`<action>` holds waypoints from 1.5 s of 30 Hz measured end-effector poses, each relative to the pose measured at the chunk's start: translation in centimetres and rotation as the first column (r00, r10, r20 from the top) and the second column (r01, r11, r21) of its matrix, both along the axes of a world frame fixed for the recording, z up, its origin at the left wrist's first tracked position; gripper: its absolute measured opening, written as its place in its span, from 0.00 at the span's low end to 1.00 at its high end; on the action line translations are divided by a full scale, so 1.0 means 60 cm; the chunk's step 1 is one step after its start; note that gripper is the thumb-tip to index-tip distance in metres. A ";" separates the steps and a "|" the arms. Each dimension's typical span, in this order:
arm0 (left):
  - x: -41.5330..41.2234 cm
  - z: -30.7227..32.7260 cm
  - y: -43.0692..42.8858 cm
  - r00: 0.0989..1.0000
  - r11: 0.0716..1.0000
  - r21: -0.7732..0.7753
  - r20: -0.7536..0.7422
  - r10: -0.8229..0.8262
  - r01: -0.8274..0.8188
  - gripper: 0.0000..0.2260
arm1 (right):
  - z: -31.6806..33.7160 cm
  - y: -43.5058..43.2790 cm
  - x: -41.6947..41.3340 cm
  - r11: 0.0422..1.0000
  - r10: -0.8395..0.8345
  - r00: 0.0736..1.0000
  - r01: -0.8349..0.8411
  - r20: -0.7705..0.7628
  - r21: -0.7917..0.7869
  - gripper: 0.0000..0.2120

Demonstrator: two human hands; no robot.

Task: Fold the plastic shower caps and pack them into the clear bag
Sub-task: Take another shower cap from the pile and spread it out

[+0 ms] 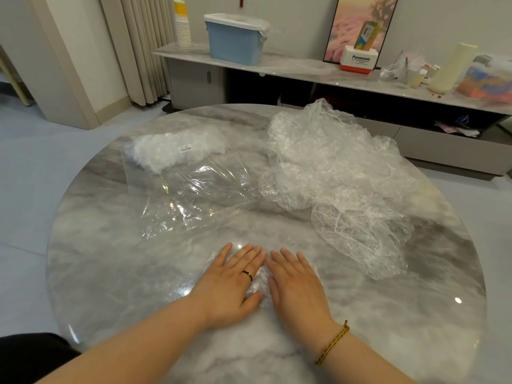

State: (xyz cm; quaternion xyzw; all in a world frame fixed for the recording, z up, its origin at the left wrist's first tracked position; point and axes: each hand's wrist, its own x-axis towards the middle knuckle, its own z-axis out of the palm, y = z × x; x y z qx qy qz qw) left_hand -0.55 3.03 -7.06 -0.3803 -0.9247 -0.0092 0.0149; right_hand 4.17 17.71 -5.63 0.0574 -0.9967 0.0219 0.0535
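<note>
Both hands lie flat, fingers spread, grasping nothing, on the round grey marble table (110,273). The left hand (232,284) and right hand (296,284) press side by side on a crumpled clear plastic shower cap (259,281), visible between them. The loose pile of shower caps (332,173) sits beyond the right hand; the clear bag (188,187), partly filled, lies beyond the left.

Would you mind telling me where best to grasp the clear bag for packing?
Probably the near open edge of the clear bag, approached from the person's side: it lies flat and empty there, while folded caps bulk up its far end. Lift one layer to open the mouth.
</note>
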 end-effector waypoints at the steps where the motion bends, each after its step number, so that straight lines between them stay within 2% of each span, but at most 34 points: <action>1: -0.001 0.002 0.001 1.000 1.000 -0.023 0.010 0.003 -0.002 0.27 | -0.001 0.003 0.002 1.000 -0.007 0.999 0.007 0.049 0.000 0.36; 5: 0.002 -0.001 0.002 0.999 0.994 -0.105 0.048 -0.012 0.017 0.27 | -0.008 0.011 0.003 1.000 0.002 0.983 -0.002 0.181 -0.002 0.36; 7: 0.004 0.009 0.004 0.997 0.998 -0.062 0.074 0.026 -0.022 0.28 | -0.006 0.011 0.003 1.000 -0.007 0.975 0.006 0.223 0.003 0.35; 9: 0.005 0.019 0.008 0.992 0.997 -0.043 0.111 0.066 -0.062 0.36 | -0.007 0.017 0.005 1.000 0.003 0.962 -0.002 0.274 -0.006 0.35; 11: 0.004 0.016 0.006 0.989 0.997 -0.059 0.138 0.050 -0.042 0.42 | -0.007 0.015 0.005 1.000 0.000 0.963 0.005 0.269 -0.017 0.35; 13: 0.005 0.020 0.007 0.978 0.997 -0.057 0.199 0.065 -0.055 0.41 | -0.012 0.017 0.002 1.000 0.010 0.969 -0.007 0.246 -0.016 0.35; 17: 0.006 0.023 0.009 0.975 0.997 -0.064 0.217 0.053 -0.040 0.44 | 0.006 0.018 0.001 0.999 -0.017 0.971 0.024 0.239 -0.026 0.36; 18: 0.005 0.024 0.009 0.971 0.997 -0.069 0.234 0.049 -0.034 0.44 | 0.006 0.022 -0.002 0.997 0.004 0.980 0.012 0.198 -0.080 0.38; 20: 0.001 0.029 0.008 0.955 0.998 -0.064 0.294 0.043 -0.025 0.44 | 0.013 0.037 -0.007 0.989 0.003 0.978 0.028 0.208 -0.144 0.42; 21: -0.002 0.033 0.008 0.939 0.998 -0.048 0.340 0.051 -0.037 0.42 | 0.017 0.043 -0.008 0.984 -0.035 0.991 0.056 0.131 -0.168 0.40; 22: -0.004 0.039 0.008 0.916 0.997 -0.029 0.394 0.072 -0.066 0.37 | 0.023 0.052 -0.010 0.977 -0.102 0.995 0.104 0.022 -0.186 0.34; 23: -0.008 0.046 0.010 0.890 0.994 0.002 0.445 0.097 -0.110 0.32 | 0.035 0.063 -0.011 0.961 -0.184 0.983 0.183 0.018 -0.206 0.27; 25: -0.014 0.063 0.020 0.873 0.976 0.089 0.469 0.135 -0.198 0.27 | 0.054 0.086 -0.014 0.924 -0.293 0.945 0.319 0.149 -0.209 0.18; 27: -0.025 0.075 0.037 0.886 0.969 0.121 0.441 0.143 -0.217 0.26 | 0.058 0.108 -0.017 0.896 -0.325 0.899 0.392 0.293 -0.207 0.16; 29: -0.029 0.086 0.053 0.885 0.977 0.071 0.440 0.152 -0.203 0.25 | 0.064 0.104 -0.018 0.893 -0.323 0.866 0.412 0.382 -0.179 0.15; 32: -0.035 0.093 0.071 0.859 0.975 -0.051 0.465 0.213 -0.214 0.23 | 0.059 0.088 -0.018 0.921 -0.310 0.890 0.368 0.334 -0.127 0.11; 35: -0.039 0.096 0.079 0.838 0.962 -0.134 0.473 0.274 -0.239 0.20 | 0.054 0.083 -0.019 0.916 -0.291 0.921 0.346 0.259 -0.202 0.09; 38: -0.038 0.098 0.073 0.811 0.955 -0.139 0.505 0.295 -0.261 0.16 | 0.054 0.079 -0.017 0.903 -0.263 0.948 0.308 0.182 -0.300 0.12; 41: -0.044 0.095 0.047 0.739 0.933 -0.023 0.604 0.298 -0.358 0.07 | 0.065 0.075 -0.014 0.806 -0.302 0.948 0.310 0.101 -0.504 0.15; 42: -0.047 0.096 0.034 0.712 0.907 0.043 0.635 0.299 -0.419 0.07 | 0.068 0.072 -0.015 0.761 -0.321 0.943 0.313 0.089 -0.569 0.15; 44: -0.054 0.101 0.013 0.634 0.801 0.202 0.728 0.261 -0.563 0.15 | 0.073 0.069 -0.017 0.599 -0.344 0.930 0.326 0.133 -0.731 0.12; 45: -0.055 0.107 0.004 0.586 0.720 0.277 0.780 0.219 -0.637 0.17 | 0.076 0.064 -0.017 0.469 -0.329 0.921 0.349 0.206 -0.811 0.10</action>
